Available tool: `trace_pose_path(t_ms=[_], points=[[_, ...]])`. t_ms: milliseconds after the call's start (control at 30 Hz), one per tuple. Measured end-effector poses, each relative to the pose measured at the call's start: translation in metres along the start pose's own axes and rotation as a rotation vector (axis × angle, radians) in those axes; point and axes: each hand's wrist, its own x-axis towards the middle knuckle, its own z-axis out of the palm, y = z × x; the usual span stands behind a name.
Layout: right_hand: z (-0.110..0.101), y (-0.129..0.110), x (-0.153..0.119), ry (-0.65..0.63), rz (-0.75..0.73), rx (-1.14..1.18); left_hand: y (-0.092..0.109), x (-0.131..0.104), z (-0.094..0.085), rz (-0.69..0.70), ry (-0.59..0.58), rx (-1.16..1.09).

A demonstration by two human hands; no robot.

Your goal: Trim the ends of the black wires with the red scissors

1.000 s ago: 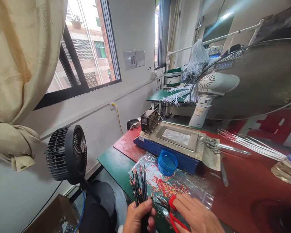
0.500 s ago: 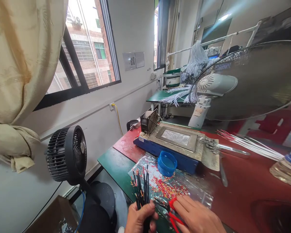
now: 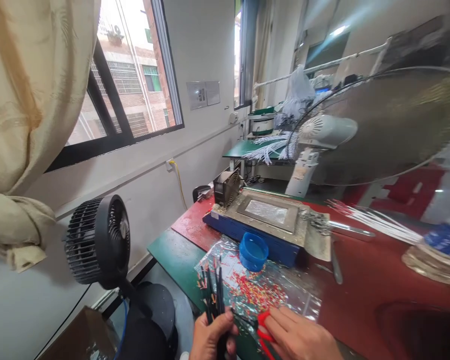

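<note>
My left hand [image 3: 214,336] is closed round a bundle of black cables [image 3: 212,292], whose stripped ends with thin coloured wires point upward. In my right hand [image 3: 298,334] is a red-handled tool [image 3: 263,332], its dark tip directed left toward the cables. The tip is blurred, so whether it touches a cable I cannot tell. Beyond both hands, many small red and yellow wire scraps [image 3: 257,291] lie on a clear plastic sheet [image 3: 302,300]. A round blue container [image 3: 253,251] stands on the sheet's far side.
Behind the container is a blue heating unit [image 3: 262,212] with a small black fan [image 3: 227,186]. White wires [image 3: 378,222] and a clear bottle [image 3: 435,255] are on the right. A black fan [image 3: 99,240] stands left; a large white fan [image 3: 322,132] rises behind.
The whole view has shifted slightly, so most things appear a little further left. Both hands keep their holds on the cables and the tool.
</note>
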Motion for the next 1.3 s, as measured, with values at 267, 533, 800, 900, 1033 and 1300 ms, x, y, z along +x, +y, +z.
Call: trace_pose_path(t_ms=[267, 533, 800, 900, 1033, 1300], points=[[0.006, -0.007, -0.002, -0.327, 0.529, 0.489, -0.002, 0.003, 0.000, -0.003, -0.020, 0.098], [0.011, -0.007, 0.001, -0.366, 1.008, 1.222, -0.021, -0.001, 0.007, 0.000, -0.060, 0.072], [-0.002, -0.013, 0.009, -0.384, 1.126, 1.310, -0.020, -0.007, 0.014, -0.041, -0.042, 0.040], [-0.002, -0.013, 0.008, -0.428, 1.108, 1.342, -0.020, -0.006, 0.012, -0.058, -0.041, 0.058], [-0.003, -0.014, 0.009, -0.485, 1.084, 1.423, -0.018, -0.004, 0.011, -0.058, -0.093, 0.076], [-0.008, -0.016, 0.013, -0.348, 1.200, 1.507, -0.020, -0.003, 0.007, -0.058, -0.276, 0.158]])
